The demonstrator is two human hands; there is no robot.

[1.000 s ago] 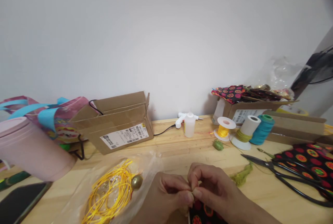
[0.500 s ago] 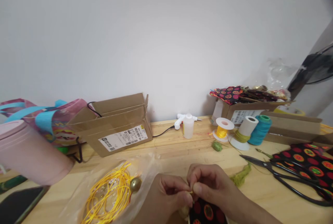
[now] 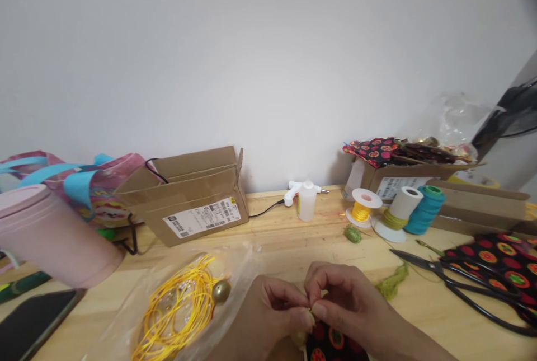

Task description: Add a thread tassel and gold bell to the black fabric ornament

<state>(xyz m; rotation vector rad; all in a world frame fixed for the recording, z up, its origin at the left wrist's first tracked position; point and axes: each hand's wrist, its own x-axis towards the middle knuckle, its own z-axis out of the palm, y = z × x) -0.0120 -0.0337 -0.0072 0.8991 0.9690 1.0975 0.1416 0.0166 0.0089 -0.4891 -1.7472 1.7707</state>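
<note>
My left hand [image 3: 274, 312] and my right hand [image 3: 344, 304] meet at the lower middle, thumbs and forefingers pinched together. Between the fingertips shows a tiny bit of yellow cord [image 3: 311, 311]; most of it is hidden by the fingers. Just below hangs or lies a black fabric piece [image 3: 335, 343] with red and orange round patterns, partly covered by my right hand. A pale, roundish thing [image 3: 298, 340] peeks out under my left hand, too hidden to name. Left of the hands, a plastic bag [image 3: 241, 271] holds yellow cords [image 3: 178, 310] and a brass-coloured bell [image 3: 221, 291].
Black scissors [image 3: 440, 271] lie at right by patterned fabric [image 3: 482, 254] and green thread [image 3: 394, 282]. Behind stand thread spools [image 3: 424, 210], a small bottle [image 3: 307, 204], a white corded tool [image 3: 293, 190] and cardboard boxes [image 3: 201, 193]. A pink tumbler [image 3: 62, 243] and phone [image 3: 37, 324] sit left.
The head view has shifted slightly, so the table items appear a little to the right. Both hands keep their pinch at nearly the same place, with a slight change at the fingertips.
</note>
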